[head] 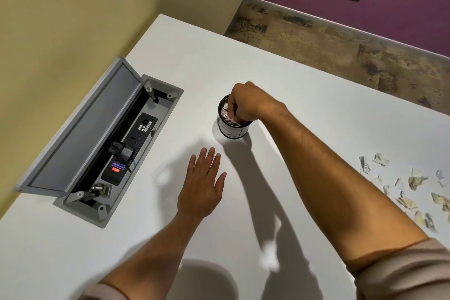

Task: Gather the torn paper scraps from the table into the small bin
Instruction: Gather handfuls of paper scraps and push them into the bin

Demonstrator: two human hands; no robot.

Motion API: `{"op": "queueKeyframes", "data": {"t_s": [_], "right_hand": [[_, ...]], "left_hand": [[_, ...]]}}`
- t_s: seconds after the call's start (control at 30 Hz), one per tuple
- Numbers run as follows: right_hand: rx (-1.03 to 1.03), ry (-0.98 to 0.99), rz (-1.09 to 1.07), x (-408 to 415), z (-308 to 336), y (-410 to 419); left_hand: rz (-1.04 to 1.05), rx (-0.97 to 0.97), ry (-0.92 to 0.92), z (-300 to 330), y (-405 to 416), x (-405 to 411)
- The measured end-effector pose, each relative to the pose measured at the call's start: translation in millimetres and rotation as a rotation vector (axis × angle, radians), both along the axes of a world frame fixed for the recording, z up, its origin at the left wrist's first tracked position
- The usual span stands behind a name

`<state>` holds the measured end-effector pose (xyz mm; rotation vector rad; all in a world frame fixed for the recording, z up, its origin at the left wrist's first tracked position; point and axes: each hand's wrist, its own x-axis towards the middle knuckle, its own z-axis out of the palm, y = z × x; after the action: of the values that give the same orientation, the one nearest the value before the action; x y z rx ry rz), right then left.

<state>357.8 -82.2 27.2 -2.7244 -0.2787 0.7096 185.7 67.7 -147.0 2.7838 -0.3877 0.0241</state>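
A small black bin [232, 130] with a white label stands near the middle of the white table [304, 95]. White crumpled paper [225, 111] shows inside it. My right hand [246, 102] hovers over the bin's mouth with its fingertips curled down into it, pinching a paper scrap [230, 119]. My left hand [203, 185] lies flat on the table in front of the bin, fingers spread, holding nothing. Several torn paper scraps [414, 181] lie scattered at the table's right side.
An open cable box [121, 143] with a raised grey lid [80, 126] is sunk into the table at the left, holding plugs and a power strip. A yellow wall borders the left edge. Beyond the far table edge lies patterned floor [341, 41].
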Motion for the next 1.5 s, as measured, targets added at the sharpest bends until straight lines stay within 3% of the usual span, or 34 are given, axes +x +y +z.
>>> {"op": "queueKeyframes", "data": {"t_s": [0.33,0.57,0.73,1.23,1.5], "right_hand": [[-0.075,-0.021,0.002,0,-32,12],[0.049,-0.018,-0.024,12,4,-4],[0.134,0.091,-0.037,12,13,-5],[0.001,0.089,0.021,5,-28,12],[0.245,-0.104,-0.219,-16,-5,-8]], "left_hand": [[0.003,0.006,0.003,0,0,0],[0.002,0.011,-0.002,0,0,0],[0.0,0.003,-0.003,0,0,-1],[0.001,0.014,0.021,2,0,0],[-0.026,0.052,0.018,3,-1,0]]}}
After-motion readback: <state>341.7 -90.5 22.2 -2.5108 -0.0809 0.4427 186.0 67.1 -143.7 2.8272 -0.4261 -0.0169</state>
